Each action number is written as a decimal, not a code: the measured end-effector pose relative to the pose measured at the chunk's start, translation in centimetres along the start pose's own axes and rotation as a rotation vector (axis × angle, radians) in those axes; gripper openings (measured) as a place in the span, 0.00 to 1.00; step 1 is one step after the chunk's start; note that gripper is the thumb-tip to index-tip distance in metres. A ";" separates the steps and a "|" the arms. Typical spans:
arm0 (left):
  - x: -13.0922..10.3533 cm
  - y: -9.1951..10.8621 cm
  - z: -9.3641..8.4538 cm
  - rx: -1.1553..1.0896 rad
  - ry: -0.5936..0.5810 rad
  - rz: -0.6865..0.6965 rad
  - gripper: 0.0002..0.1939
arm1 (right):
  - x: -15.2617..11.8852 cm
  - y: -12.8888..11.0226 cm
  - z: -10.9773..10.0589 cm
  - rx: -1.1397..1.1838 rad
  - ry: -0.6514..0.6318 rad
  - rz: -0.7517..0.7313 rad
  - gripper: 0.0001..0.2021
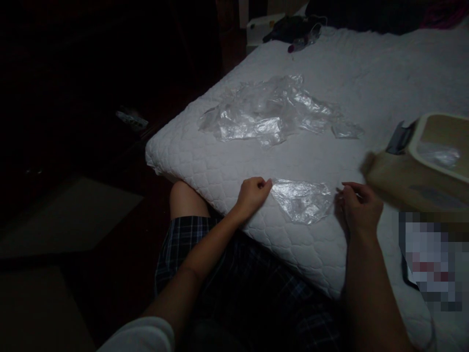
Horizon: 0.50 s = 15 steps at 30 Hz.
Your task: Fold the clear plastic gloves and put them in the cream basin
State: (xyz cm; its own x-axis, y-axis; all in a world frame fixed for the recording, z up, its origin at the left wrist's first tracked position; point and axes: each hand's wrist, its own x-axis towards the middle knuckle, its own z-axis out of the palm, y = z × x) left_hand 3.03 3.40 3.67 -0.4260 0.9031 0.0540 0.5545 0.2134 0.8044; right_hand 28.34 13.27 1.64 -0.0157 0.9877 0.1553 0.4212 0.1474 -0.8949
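Note:
A small clear plastic bag lies on the white quilted bed cover. My left hand pinches its upper left corner between thumb and finger. Just off the bag's right edge, my right hand hovers with its fingers loosely curled and the thumb and forefinger slightly apart; nothing shows between them. Farther up the bed, several crumpled clear plastic bags lie in a loose, spread-out heap.
A beige storage box with more clear plastic inside stands to the right. Below it is a blurred-out object. A bottle with a purple cap lies at the bed's far edge. My knee is against the near left side.

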 end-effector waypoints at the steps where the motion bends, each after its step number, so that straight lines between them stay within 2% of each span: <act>1: 0.1 0.2 -0.2 -0.021 -0.056 -0.044 0.17 | 0.0 -0.1 0.0 -0.033 0.012 0.036 0.15; 2: 0.2 0.4 -0.4 -0.026 -0.104 -0.075 0.16 | 0.1 -0.2 0.0 -0.068 0.023 0.061 0.14; 4: 0.3 0.7 -0.7 0.011 -0.151 -0.100 0.14 | 0.1 -0.5 0.0 -0.107 -0.054 0.066 0.14; 7: 0.3 1.1 -0.6 0.080 -0.143 -0.062 0.10 | 0.0 -0.7 0.1 -0.121 -0.134 0.046 0.16; 10: 0.5 1.0 0.0 0.031 -0.130 -0.010 0.07 | -0.2 -0.8 0.2 -0.095 -0.171 0.038 0.17; 12: 1.1 0.6 0.5 -0.066 -0.130 -0.012 0.12 | -0.2 -0.7 0.4 -0.065 -0.166 0.025 0.16; 15: 2.2 -0.1 1.4 -0.266 -0.180 -0.104 0.26 | -0.2 -0.6 0.6 -0.011 -0.139 0.020 0.14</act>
State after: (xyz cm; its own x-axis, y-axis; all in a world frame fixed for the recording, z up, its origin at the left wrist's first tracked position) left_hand 3.01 5.90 2.87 -0.3244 0.9379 -0.1227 0.2989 0.2247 0.9274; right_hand 27.60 12.98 1.90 -0.1328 0.9881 0.0775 0.4328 0.1281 -0.8924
